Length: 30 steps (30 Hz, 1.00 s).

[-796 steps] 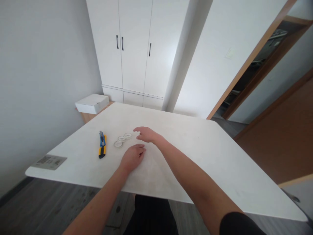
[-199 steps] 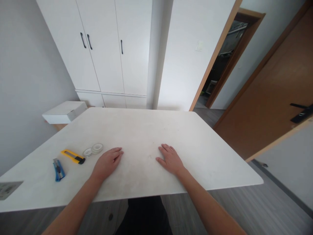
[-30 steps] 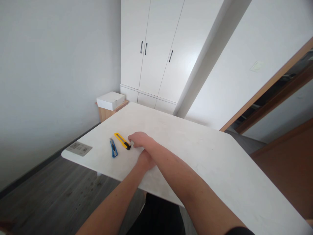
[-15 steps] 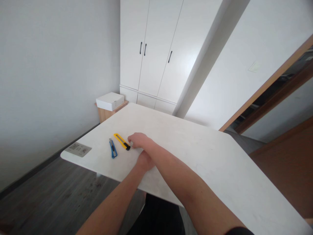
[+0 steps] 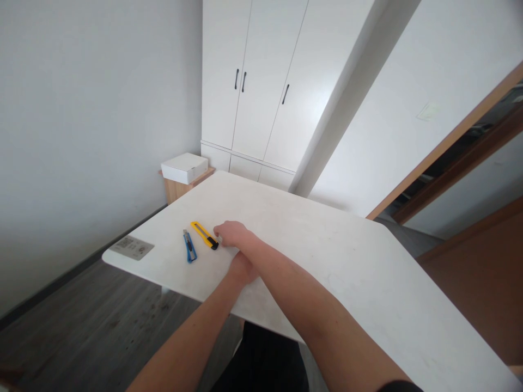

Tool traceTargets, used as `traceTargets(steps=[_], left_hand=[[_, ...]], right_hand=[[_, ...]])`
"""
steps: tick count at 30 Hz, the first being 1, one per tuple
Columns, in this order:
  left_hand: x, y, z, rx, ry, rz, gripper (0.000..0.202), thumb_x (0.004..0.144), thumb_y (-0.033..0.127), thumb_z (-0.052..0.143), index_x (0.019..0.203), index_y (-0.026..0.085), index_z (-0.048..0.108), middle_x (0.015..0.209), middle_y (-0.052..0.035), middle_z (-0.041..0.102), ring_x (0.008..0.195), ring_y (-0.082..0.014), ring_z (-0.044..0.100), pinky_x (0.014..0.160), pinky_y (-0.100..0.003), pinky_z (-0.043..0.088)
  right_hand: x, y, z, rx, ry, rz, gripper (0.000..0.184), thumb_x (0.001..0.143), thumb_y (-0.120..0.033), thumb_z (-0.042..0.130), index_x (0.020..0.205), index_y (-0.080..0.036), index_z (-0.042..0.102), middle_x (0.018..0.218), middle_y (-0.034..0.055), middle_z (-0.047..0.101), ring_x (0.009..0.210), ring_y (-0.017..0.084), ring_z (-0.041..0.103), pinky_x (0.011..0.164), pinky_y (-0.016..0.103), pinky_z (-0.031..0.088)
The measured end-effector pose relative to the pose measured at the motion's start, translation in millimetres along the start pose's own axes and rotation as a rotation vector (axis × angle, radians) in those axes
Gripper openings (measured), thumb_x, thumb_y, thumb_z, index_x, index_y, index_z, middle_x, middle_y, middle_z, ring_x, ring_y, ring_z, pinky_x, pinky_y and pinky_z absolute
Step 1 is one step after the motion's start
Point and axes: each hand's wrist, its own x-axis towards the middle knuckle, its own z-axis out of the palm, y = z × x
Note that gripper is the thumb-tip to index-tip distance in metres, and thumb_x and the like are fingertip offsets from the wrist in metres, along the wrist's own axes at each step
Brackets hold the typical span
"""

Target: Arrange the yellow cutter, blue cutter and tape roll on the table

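My right hand [image 5: 231, 233] reaches across to the left over the table, its fingers curled. A small pale bit shows by its fingertips, too little to name. Beside those fingertips lies a yellow utility knife [image 5: 203, 234], its black end almost touching them. Left of it rests a blue utility knife [image 5: 189, 246], its metal tip pointing away from me. Beneath the right wrist sits my left hand [image 5: 244, 268], crossed by that forearm; its fingers are hidden.
The white table [image 5: 310, 234] has a grey printed label [image 5: 133, 247] at its left corner. Behind it, a white box [image 5: 184, 167] stands on a small wooden stand [image 5: 175, 191]. A white wardrobe [image 5: 261, 81] is at the back wall.
The view has shifted very slightly. Both hands and both knives keep their places on the table.
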Motion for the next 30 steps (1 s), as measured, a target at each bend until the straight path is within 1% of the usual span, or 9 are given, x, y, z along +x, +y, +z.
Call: traceTargets(steps=[5,8,11,14,19,23,25,27,30], left_hand=[[-1.3,3.7,-3.7,0.021,-0.014,-0.022,0.036,0.09,0.026,0.041,0.119,0.015,0.059,0.124,-0.014,0.063,0.116,-0.0329,0.055,0.104,-0.045,0.039],[-0.1,3.9,-3.9,0.058,-0.052,-0.003,0.037,0.09,0.025,0.04,0.12,0.015,0.058,0.124,-0.0144,0.062,0.116,-0.032,0.056,0.104,-0.044,0.039],[0.9,2.4,-2.5,0.081,-0.057,0.006,0.036,0.089,0.025,0.041,0.119,0.016,0.058,0.124,-0.0139,0.062,0.116,-0.031,0.056,0.104,-0.043,0.04],[0.4,0.6,-0.9,0.101,-0.039,0.015,0.036,0.089,0.026,0.042,0.12,0.017,0.057,0.125,-0.0127,0.062,0.115,-0.0295,0.056,0.103,-0.043,0.04],[-2.1,-0.7,-0.4,0.111,-0.017,0.012,0.038,0.089,0.026,0.043,0.122,0.014,0.056,0.127,-0.0159,0.061,0.116,-0.0323,0.056,0.101,-0.045,0.042],[-1.7,1.4,-3.1,0.139,0.001,0.032,0.036,0.088,0.023,0.046,0.121,0.017,0.059,0.125,-0.0136,0.063,0.114,-0.0316,0.057,0.1,-0.043,0.044],[0.3,4.3,-6.3,0.168,-0.003,0.059,0.033,0.087,0.021,0.047,0.115,0.016,0.062,0.121,-0.0132,0.065,0.113,-0.0323,0.058,0.1,-0.044,0.044],[3.0,7.9,-10.4,0.187,-0.022,0.092,0.027,0.086,0.019,0.048,0.105,0.015,0.067,0.111,-0.0133,0.069,0.107,-0.032,0.06,0.098,-0.045,0.045],[6.8,12.4,-16.9,0.165,-0.052,0.152,0.025,0.087,0.018,0.046,0.088,0.017,0.071,0.099,-0.0105,0.072,0.099,-0.026,0.064,0.095,-0.04,0.047]], right_hand=[[2.0,0.9,2.1,-0.007,0.009,-0.02,0.036,0.077,-0.026,0.068,0.112,-0.024,0.06,0.115,0.0065,0.065,0.103,0.024,0.062,0.073,0.032,0.053],[3.2,1.3,0.4,-0.011,-0.008,-0.027,0.039,0.076,-0.029,0.072,0.113,-0.023,0.06,0.118,0.0065,0.064,0.106,0.025,0.061,0.075,0.033,0.053],[2.6,0.2,-3.1,-0.016,-0.026,-0.026,0.039,0.076,-0.03,0.073,0.112,-0.022,0.061,0.118,0.0069,0.064,0.107,0.025,0.061,0.077,0.033,0.053],[-0.1,-1.8,-6.1,-0.033,-0.033,-0.025,0.038,0.076,-0.029,0.073,0.111,-0.022,0.061,0.118,0.0077,0.065,0.107,0.025,0.061,0.077,0.033,0.053],[-5.0,-5.2,-6.7,-0.031,-0.017,-0.014,0.034,0.078,-0.025,0.068,0.111,-0.023,0.061,0.118,0.0078,0.065,0.105,0.024,0.062,0.076,0.032,0.053],[-1.8,-5.7,-2.3,-0.016,-0.007,0.001,0.034,0.079,-0.025,0.065,0.113,-0.024,0.06,0.118,0.0072,0.064,0.105,0.024,0.061,0.074,0.032,0.053],[-2.6,-0.3,-2.0,0.009,0.008,0.026,0.037,0.079,-0.028,0.064,0.115,-0.026,0.058,0.12,0.0065,0.063,0.105,0.023,0.061,0.072,0.031,0.052],[-11.8,12.5,-4.6,0.039,0.053,0.077,0.04,0.078,-0.032,0.065,0.118,-0.028,0.057,0.121,0.0059,0.062,0.105,0.023,0.061,0.07,0.03,0.051],[-48.6,45.1,-9.3,0.045,0.135,0.211,0.041,0.079,-0.033,0.063,0.12,-0.03,0.056,0.119,0.0065,0.062,0.1,0.023,0.062,0.07,0.03,0.049]])
